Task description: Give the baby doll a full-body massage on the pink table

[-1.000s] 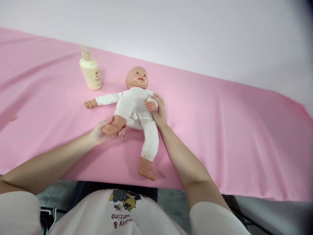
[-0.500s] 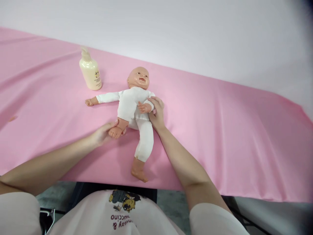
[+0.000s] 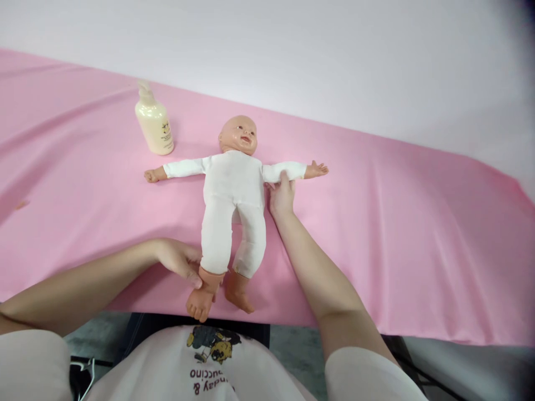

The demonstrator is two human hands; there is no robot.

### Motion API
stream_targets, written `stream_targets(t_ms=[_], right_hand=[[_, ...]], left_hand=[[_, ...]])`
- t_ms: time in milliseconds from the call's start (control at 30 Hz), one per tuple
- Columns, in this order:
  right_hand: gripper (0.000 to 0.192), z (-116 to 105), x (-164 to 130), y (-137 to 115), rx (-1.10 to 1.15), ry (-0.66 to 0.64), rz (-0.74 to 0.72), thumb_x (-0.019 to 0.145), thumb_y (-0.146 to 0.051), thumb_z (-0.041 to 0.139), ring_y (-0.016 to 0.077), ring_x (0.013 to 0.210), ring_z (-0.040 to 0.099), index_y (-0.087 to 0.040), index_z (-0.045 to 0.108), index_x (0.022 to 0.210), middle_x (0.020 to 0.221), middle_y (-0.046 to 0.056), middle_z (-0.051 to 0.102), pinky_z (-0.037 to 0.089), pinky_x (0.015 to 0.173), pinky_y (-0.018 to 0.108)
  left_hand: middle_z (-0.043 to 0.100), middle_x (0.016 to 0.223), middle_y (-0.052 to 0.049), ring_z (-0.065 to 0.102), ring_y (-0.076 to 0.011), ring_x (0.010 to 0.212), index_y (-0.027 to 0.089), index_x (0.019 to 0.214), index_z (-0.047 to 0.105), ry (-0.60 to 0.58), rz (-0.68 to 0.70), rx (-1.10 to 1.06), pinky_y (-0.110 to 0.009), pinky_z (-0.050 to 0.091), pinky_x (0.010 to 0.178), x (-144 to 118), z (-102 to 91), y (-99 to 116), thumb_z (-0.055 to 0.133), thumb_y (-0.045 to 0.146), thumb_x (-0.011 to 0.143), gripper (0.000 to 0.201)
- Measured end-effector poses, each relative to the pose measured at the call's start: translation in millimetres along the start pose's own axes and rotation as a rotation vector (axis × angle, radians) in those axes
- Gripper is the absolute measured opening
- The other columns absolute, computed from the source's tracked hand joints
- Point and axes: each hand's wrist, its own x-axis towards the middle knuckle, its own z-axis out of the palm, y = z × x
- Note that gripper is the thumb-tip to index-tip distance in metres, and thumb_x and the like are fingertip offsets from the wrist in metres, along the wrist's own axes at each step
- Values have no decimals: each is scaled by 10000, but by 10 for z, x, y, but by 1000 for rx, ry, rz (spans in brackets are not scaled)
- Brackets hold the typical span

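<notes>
A baby doll [image 3: 234, 181] with a white cloth body lies on its back on the pink cloth, its head toward the far side and both arms spread out. My left hand [image 3: 183, 262] grips the doll's ankle on the left, thumb on top and the other fingers mostly hidden beneath the leg. With thumb and fingers around the white sleeve, my right hand [image 3: 283, 195] holds the doll's arm on the right. The other leg lies bent slightly, its foot near the table's front edge.
A cream pump bottle [image 3: 154, 122] stands upright beyond the doll's left-side arm. The pink cloth [image 3: 397, 234] covers the table and has folds at the right. A white wall [image 3: 292, 55] rises behind it. My shirt front is close to the near edge.
The leg in my left hand has gone from folded up to stretched toward me. My right hand has swung the doll's arm from across its chest out to the right.
</notes>
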Motion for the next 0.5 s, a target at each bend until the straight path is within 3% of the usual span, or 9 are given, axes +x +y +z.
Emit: stream_targets(t_ms=[233, 367, 500], right_hand=[[319, -75, 147, 31, 107, 67, 188, 917, -456, 528, 155, 924, 717, -209, 577, 1112, 1065, 40, 736, 601, 771, 297], [328, -59, 146, 40, 124, 77, 185, 903, -461, 537, 162, 931, 717, -214, 580, 1115, 1089, 40, 733, 602, 766, 299], [357, -30, 94, 28, 94, 58, 122, 885, -482, 556, 152, 888, 712, -221, 571, 1128, 1050, 25, 724, 594, 723, 279]], left_hand=[[756, 1058, -92, 722, -276, 1021, 178, 1165, 745, -38, -79, 39, -324, 567, 901, -24, -64, -11, 794, 422, 803, 439], [755, 1089, -92, 723, -290, 1041, 184, 1230, 718, -79, -81, 39, -336, 574, 901, -43, -77, 8, 811, 407, 784, 508], [760, 933, -96, 735, -279, 937, 154, 1170, 725, -58, -28, -25, -351, 574, 874, -83, -74, 10, 738, 529, 829, 507]])
